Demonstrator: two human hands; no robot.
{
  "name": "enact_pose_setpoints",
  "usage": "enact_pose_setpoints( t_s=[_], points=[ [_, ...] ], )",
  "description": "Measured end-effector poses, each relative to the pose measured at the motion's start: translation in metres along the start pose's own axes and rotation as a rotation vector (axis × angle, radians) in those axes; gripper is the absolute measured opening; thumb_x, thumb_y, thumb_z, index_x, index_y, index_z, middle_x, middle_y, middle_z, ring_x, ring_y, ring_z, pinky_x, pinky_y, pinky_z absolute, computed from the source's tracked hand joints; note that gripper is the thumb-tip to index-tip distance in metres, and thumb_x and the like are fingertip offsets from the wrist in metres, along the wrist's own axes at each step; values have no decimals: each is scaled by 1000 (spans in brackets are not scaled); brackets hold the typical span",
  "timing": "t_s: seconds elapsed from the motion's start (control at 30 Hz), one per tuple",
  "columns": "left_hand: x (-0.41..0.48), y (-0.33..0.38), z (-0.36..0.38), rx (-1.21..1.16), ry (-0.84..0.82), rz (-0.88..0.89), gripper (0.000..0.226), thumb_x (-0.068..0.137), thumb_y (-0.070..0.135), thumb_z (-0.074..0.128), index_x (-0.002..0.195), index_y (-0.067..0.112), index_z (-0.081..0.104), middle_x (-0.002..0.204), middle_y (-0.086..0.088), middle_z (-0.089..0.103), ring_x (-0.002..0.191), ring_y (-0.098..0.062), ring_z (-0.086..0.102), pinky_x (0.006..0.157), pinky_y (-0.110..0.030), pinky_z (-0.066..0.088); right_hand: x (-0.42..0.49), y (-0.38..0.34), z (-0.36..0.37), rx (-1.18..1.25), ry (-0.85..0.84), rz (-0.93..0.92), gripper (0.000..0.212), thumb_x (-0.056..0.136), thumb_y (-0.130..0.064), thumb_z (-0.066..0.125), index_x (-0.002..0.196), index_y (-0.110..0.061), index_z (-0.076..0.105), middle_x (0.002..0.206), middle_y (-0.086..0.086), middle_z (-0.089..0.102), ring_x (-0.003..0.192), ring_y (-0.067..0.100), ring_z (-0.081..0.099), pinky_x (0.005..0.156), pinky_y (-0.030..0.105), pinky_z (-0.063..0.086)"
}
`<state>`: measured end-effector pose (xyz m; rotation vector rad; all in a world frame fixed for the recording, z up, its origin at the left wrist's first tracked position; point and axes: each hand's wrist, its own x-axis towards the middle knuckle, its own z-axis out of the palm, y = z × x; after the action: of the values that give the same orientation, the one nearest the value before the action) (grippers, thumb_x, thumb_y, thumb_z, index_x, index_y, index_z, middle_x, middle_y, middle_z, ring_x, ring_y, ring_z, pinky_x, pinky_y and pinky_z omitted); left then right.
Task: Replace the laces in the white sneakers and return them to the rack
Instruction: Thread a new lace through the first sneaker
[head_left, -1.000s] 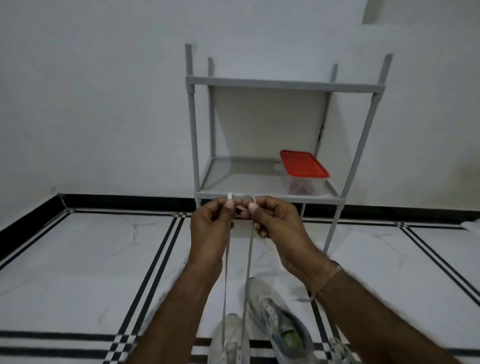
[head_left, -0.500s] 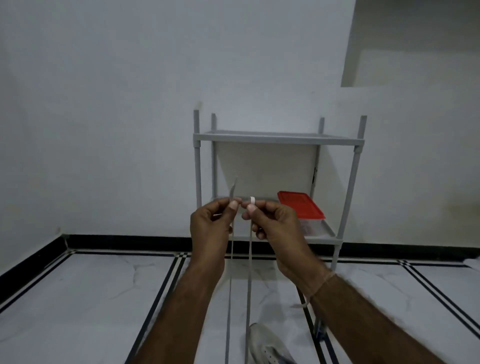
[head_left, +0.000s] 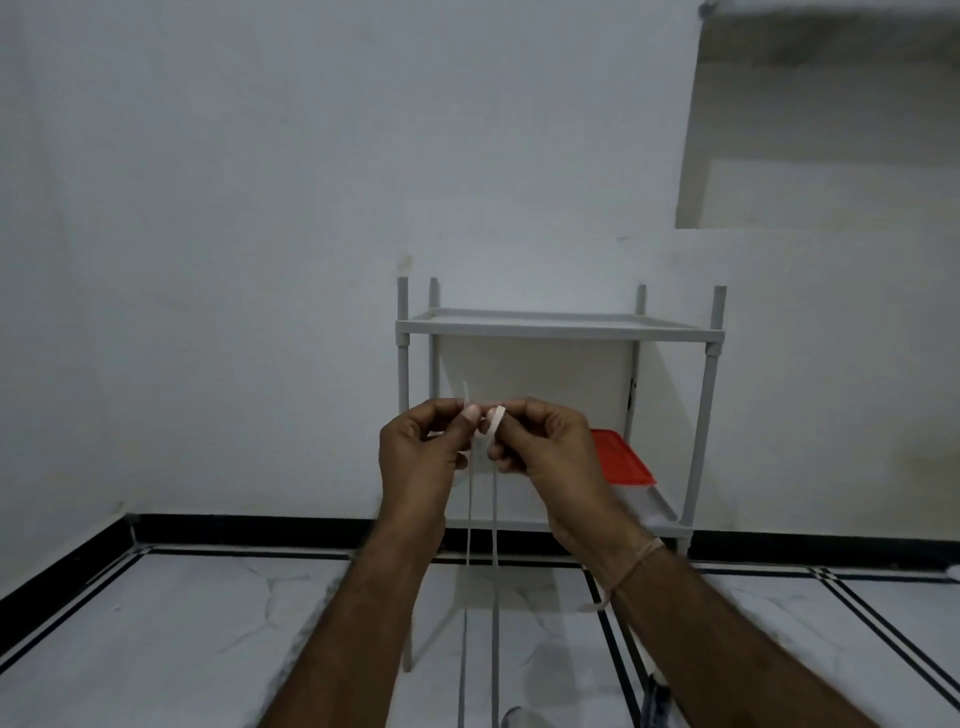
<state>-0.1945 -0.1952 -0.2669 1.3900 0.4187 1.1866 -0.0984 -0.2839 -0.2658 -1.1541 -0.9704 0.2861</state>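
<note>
Compared with the frame half a second before, my view has tilted up. The wall (head_left: 260, 234) now fills most of the picture, the rack (head_left: 558, 328) sits lower, and of the white sneaker (head_left: 521, 719) I see only a pale tip at the bottom edge. The hands keep the same pose in front of the rack.

The wall is plain and pale, with a black skirting at its foot. The floor (head_left: 182, 623) is light marble-like tile with black double lines. The grey rack has two shelves and stands against the wall. On its lower shelf there is a clear box with a red lid (head_left: 621, 462).

Both hands are raised close together. The left hand (head_left: 415, 457) pinches one end of the lace (head_left: 495, 545) between thumb and forefinger, and the tip stands up above the thumb. The right hand (head_left: 550, 457) pinches the other end, its other fingers curled in. The two strands hang down side by side to the bottom edge. A thin thread bracelet (head_left: 636, 566) is on the right wrist.
</note>
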Motion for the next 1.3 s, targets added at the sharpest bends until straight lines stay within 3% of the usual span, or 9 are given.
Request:
enact_pose_setpoints(
  t_s=[0.17,0.47,0.57,0.67,0.83,0.93,1.03,1.2,1.3],
  points=[
    [0,3,-4,-4,11,1,11,87,21,76,97,17,79,90,1,77,91,-18,71,73,-33,53,3,-1,3,-14,-6,24,14,98,-13,65,104,-7,77,90,14,77,74,19,68,68,31,59],
    [-3,-3,-9,-67,-72,-89,26,91,34,70,108,15,76,97,1,76,103,-13,69,88,-29,49,-10,10,8,-1,-140,195,17,100,-9,61,106,-2,75,90,13,76,70,9,70,67,23,59],
    [-16,-24,-20,7,-257,-133,36,96,56,48,114,34,70,107,11,76,106,-5,69,94,-33,51,-3,12,8,28,-94,186,17,100,-7,61,107,2,74,86,11,74,67,10,67,63,21,57],
    [-33,-51,-31,105,-404,-197,35,101,45,48,113,19,69,95,2,75,92,-15,73,91,-43,56,5,21,4,25,-57,178,16,99,-9,64,106,0,74,89,11,76,68,9,67,64,23,56],
    [-35,-72,-35,-147,-231,-239,24,106,24,47,95,12,64,74,0,62,68,-15,64,69,-29,57,-31,61,-9,-102,-40,240,21,104,-22,59,114,-7,70,102,6,77,57,9,53,46,18,39],
    [-30,-77,-30,-351,-163,-286,23,106,21,45,92,12,61,72,0,63,68,-12,65,76,-29,59,-70,96,-10,-157,-239,334,27,104,-32,58,117,-12,70,108,7,77,61,12,54,50,20,38],
    [-29,-86,-26,-457,-107,-311,25,106,22,45,93,11,63,75,-2,68,74,-15,70,85,-33,58,-92,123,-2,-157,-324,379,21,101,-22,64,110,-5,73,98,18,75,63,12,56,53,22,39],
    [-64,-138,-61,-114,-331,-455,71,97,68,25,128,18,65,111,-2,75,109,-19,68,98,-38,50,-85,136,-4,-107,-192,307,22,100,-9,62,98,11,70,77,11,72,57,10,56,51,19,41],
    [-104,-175,-78,33,-535,-539,43,107,43,37,127,18,64,113,-1,74,112,-19,68,102,-39,48,-77,143,-15,-75,-173,343,21,100,-14,63,105,4,72,88,11,76,57,10,54,50,16,39]
  ],
)
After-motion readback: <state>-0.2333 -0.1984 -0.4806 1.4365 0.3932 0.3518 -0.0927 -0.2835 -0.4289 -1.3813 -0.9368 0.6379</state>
